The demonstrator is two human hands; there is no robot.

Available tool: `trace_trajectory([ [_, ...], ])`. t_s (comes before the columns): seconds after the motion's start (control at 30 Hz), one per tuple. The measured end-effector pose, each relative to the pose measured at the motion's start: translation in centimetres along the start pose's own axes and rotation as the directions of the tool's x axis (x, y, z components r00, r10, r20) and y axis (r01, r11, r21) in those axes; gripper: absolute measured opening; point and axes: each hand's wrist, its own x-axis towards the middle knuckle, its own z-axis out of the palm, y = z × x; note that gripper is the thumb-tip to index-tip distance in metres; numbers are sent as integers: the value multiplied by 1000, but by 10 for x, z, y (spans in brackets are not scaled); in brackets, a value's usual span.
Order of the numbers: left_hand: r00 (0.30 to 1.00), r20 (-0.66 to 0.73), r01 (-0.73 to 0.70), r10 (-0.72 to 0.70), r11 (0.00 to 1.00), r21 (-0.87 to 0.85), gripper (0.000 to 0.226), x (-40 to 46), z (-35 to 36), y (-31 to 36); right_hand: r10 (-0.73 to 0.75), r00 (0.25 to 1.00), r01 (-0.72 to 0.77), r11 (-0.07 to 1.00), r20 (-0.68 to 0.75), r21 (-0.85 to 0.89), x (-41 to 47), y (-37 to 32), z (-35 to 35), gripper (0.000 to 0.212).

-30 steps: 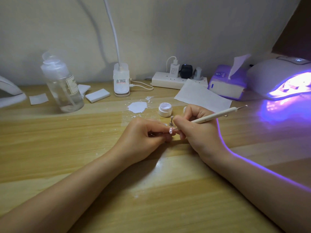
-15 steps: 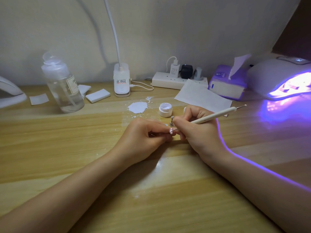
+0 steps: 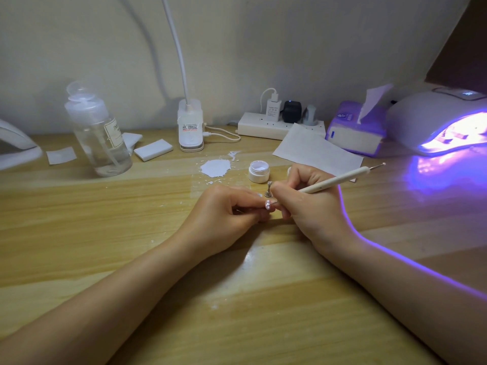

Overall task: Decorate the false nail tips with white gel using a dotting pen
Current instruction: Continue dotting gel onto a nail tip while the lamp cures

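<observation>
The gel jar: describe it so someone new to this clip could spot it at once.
Start at the white power strip along the wall and come toward the hands. Just beyond the right hand stands the small open white gel jar. Unlike the flat white smear to its left, it is a raised round pot.

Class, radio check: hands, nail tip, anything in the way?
Left hand pinches nail tip. Right hand grips dotting pen, working on tip. Gel jar open behind; nothing blocking.

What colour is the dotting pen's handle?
Cream-white, seen in the head view: dotting pen held by the right hand.
</observation>
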Motion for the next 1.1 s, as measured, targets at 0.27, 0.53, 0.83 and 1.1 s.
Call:
trace_trajectory([
  [0.27, 1000, 14, -3, 3, 1000, 10, 32, 0, 0, 0, 5, 999, -3, 999, -51, 37, 2, 2, 0, 33],
  [0.53, 1000, 22, -18, 17, 1000, 21, 34, 0, 0, -1, 6, 1000, -5, 999, -15, 42, 2, 3, 0, 35],
  [0.83, 1000, 12, -28, 27, 999, 17, 35, -1, 0, 0, 7, 1000, -7, 1000, -24, 22, 1, 3, -1, 34],
  [1.1, 1000, 8, -22, 22, 999, 37, 29, -1, 0, -1, -48, 994, 51, 998, -96, 28, 1, 4, -2, 36],
])
